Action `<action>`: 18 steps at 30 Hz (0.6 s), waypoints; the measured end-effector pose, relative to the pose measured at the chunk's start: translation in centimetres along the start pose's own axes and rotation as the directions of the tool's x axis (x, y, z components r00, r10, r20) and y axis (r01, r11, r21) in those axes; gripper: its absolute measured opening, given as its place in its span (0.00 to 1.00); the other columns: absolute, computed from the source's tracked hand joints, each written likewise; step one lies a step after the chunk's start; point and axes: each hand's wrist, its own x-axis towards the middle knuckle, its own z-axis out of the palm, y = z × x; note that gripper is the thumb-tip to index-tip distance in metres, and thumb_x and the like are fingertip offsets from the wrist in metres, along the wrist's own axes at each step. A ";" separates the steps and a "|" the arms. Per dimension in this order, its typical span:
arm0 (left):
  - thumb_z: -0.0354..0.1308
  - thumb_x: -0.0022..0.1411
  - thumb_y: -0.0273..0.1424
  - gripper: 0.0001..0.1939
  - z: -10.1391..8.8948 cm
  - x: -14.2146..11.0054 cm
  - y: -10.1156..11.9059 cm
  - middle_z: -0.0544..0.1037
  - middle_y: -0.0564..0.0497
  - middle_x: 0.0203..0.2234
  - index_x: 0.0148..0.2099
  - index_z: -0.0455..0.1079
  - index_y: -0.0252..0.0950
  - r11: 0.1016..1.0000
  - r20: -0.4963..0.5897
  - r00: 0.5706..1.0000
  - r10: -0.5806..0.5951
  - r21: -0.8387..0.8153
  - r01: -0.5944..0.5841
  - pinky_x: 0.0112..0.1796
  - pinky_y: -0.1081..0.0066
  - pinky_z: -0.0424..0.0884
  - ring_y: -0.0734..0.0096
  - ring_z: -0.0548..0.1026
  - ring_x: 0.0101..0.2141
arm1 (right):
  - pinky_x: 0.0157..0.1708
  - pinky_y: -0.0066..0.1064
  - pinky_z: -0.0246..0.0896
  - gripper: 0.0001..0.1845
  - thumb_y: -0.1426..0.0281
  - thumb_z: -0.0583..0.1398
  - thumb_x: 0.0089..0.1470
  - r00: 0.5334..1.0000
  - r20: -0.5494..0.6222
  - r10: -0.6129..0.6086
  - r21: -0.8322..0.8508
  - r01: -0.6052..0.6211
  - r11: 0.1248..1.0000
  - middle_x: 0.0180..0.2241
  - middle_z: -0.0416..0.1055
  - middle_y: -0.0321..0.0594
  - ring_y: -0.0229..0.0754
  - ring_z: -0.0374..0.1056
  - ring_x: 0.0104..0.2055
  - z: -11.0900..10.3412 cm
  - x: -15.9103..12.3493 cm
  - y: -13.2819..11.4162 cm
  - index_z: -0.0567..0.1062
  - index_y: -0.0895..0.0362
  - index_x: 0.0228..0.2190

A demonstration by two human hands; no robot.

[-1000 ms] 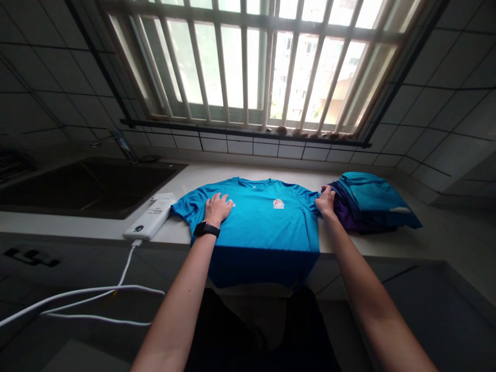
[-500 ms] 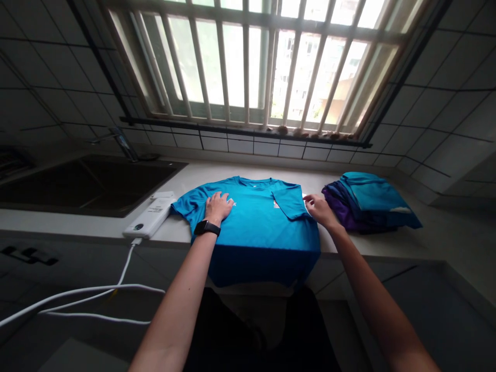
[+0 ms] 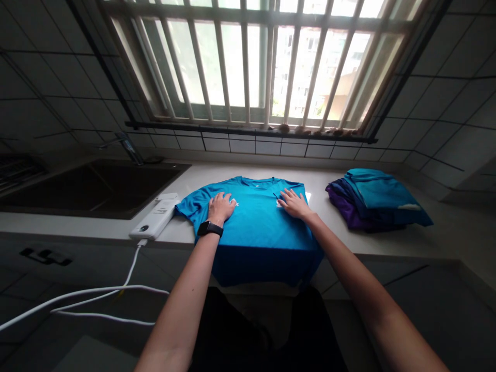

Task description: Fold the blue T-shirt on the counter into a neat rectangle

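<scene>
A blue T-shirt [image 3: 258,222] lies front up on the counter, its neckline toward the window and its lower part hanging over the front edge. My left hand [image 3: 221,207], with a black watch at the wrist, rests on the shirt's left chest, fingers spread. On the right chest lies my right hand [image 3: 295,204], its fingers extended over the folded-in right sleeve. The left sleeve [image 3: 188,204] sticks out toward a white power bank. Small white prints on the chest show beside both hands.
A stack of folded blue and purple clothes [image 3: 382,199] sits at the right. On the left are the white power bank [image 3: 154,219] with a white cable [image 3: 132,268], then a dark sink [image 3: 93,188] with a faucet [image 3: 129,148]. A barred window [image 3: 248,67] is behind.
My right hand has moved left from the shirt's right edge onto the chest, over the folded sleeve. My left hand stays on the left chest. The view has shifted slightly.
</scene>
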 end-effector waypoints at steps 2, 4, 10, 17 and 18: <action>0.47 0.73 0.36 0.26 0.0 -0.1 0.2 0.67 0.37 0.68 0.67 0.70 0.35 1.000 0.006 1.000 -0.003 -0.002 0.003 0.66 0.54 0.58 0.51 0.64 0.67 | 0.72 0.59 0.36 0.35 0.53 0.39 0.73 1.000 0.013 0.019 0.006 -0.019 1.000 0.76 0.41 0.45 0.54 0.37 0.78 0.6 0.8 0.1 0.52 0.53 0.74; 0.48 0.73 0.36 0.25 -0.1 -0.2 0.5 0.68 0.38 0.67 0.66 0.71 0.36 1.000 0.009 1.000 0.002 -0.010 -0.002 0.65 0.56 0.59 0.52 0.65 0.66 | 0.73 0.58 0.35 0.35 0.54 0.39 0.73 1.000 0.013 0.023 0.020 -0.023 1.000 0.77 0.40 0.44 0.53 0.36 0.78 1.2 1.0 0.3 0.50 0.53 0.74; 0.44 0.72 0.30 0.22 -3.1 -0.9 -1.0 0.76 0.31 0.56 0.58 0.74 0.31 0.953 -0.318 0.898 -0.304 -0.102 0.286 0.56 0.51 0.69 0.45 0.73 0.58 | 0.73 0.58 0.35 0.35 0.56 0.37 0.73 1.000 0.010 0.001 0.063 -0.002 0.998 0.77 0.39 0.44 0.53 0.35 0.78 1.6 1.0 0.8 0.50 0.54 0.74; 0.68 0.53 0.36 0.18 -5.9 -2.3 -8.5 0.81 0.26 0.47 0.45 0.78 0.31 0.777 -0.054 0.776 -0.628 -0.091 0.623 0.47 0.45 0.76 0.31 0.79 0.49 | 0.72 0.60 0.36 0.33 0.60 0.38 0.73 0.998 -0.032 -0.052 0.075 0.054 0.996 0.76 0.43 0.47 0.55 0.38 0.78 2.0 1.3 1.3 0.55 0.55 0.72; 0.68 0.52 0.37 0.19 -5.6 -2.4 -9.2 0.81 0.26 0.46 0.43 0.78 0.31 0.776 -0.092 0.771 -0.630 -0.115 0.621 0.46 0.44 0.76 0.30 0.79 0.48 | 0.72 0.60 0.36 0.33 0.60 0.38 0.73 0.998 -0.042 -0.055 0.087 0.059 0.994 0.76 0.44 0.48 0.55 0.39 0.77 2.1 1.3 1.4 0.57 0.55 0.72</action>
